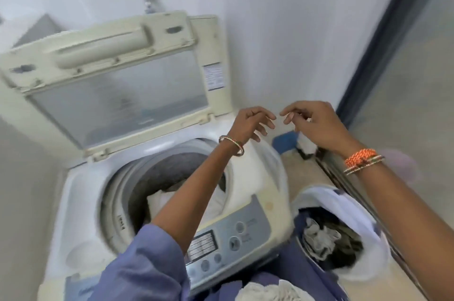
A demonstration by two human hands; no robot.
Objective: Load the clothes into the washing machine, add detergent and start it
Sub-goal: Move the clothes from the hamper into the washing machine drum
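Both hands hover at centre frame, fingertips nearly meeting, fingers loosely curled and holding nothing: the left hand [250, 122] above the washing machine [81, 192] rim, the right hand [317, 126] just right of it. White clothes [159, 198] lie in the drum, lower left of the hands. A laundry basket [368, 273] with more garments sits at lower right.

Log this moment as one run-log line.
lid up | clothes in drum | left hand empty | right hand empty | basket still holds clothes
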